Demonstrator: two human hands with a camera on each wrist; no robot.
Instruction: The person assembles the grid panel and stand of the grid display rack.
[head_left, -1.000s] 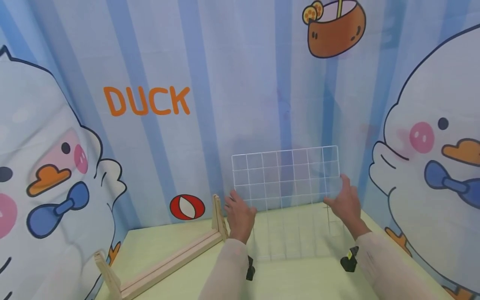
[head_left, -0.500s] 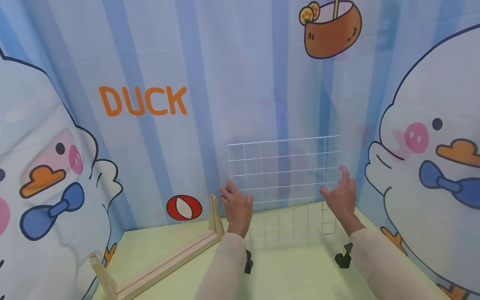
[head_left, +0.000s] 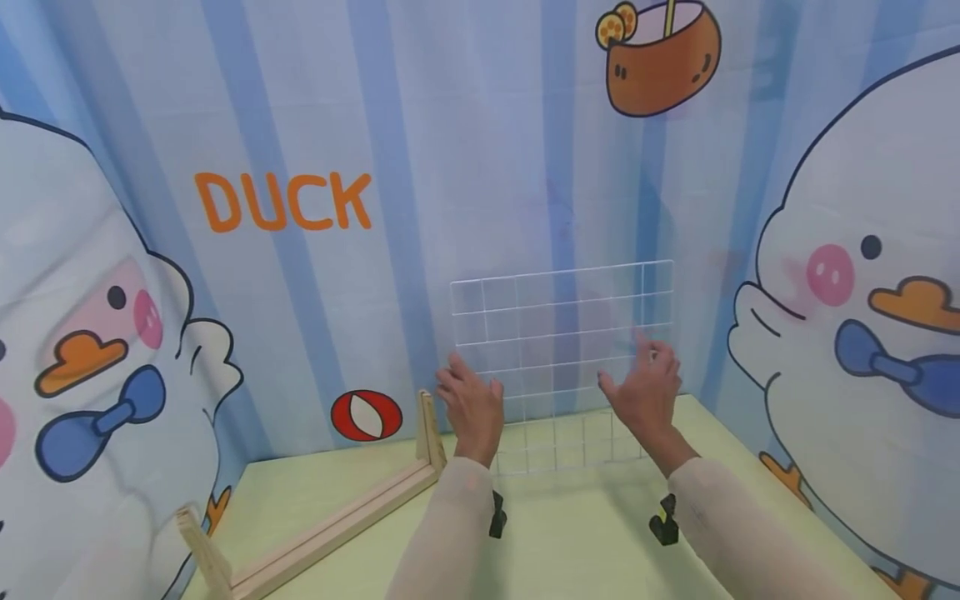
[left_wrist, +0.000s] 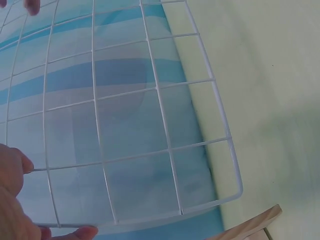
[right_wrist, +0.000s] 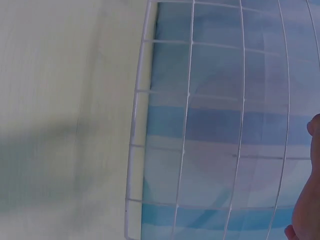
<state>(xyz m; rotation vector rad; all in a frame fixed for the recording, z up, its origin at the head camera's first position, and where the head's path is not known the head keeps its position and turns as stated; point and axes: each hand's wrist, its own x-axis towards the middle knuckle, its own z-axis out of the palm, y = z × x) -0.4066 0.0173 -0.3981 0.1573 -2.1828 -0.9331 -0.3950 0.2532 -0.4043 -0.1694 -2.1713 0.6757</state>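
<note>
A white wire grid panel [head_left: 551, 308] stands upright at the back of the table, in front of the cloth backdrop. My left hand [head_left: 472, 412] grips its left edge; in the left wrist view, the thumb and fingers [left_wrist: 82, 232] bend round the rim wire. My right hand [head_left: 647, 392] is over the panel's right part, its fingers spread and loosely bent, in from the right edge. Only part of that hand [right_wrist: 307, 195] shows in the right wrist view, with no wire pinched there. Whether its fingertips touch the wires I cannot tell.
A wooden stand [head_left: 337, 533] with two upright ends lies slantwise on the pale yellow table [head_left: 577, 542] at left. Printed fabric [head_left: 465, 167] walls the table at the back and both sides. A black wrist mount [head_left: 664, 521] shows beside the right sleeve.
The panel has risen in view and now stands more upright and farther back. My right hand has moved left from the panel's right edge and let go of it; the left hand keeps its grip.
</note>
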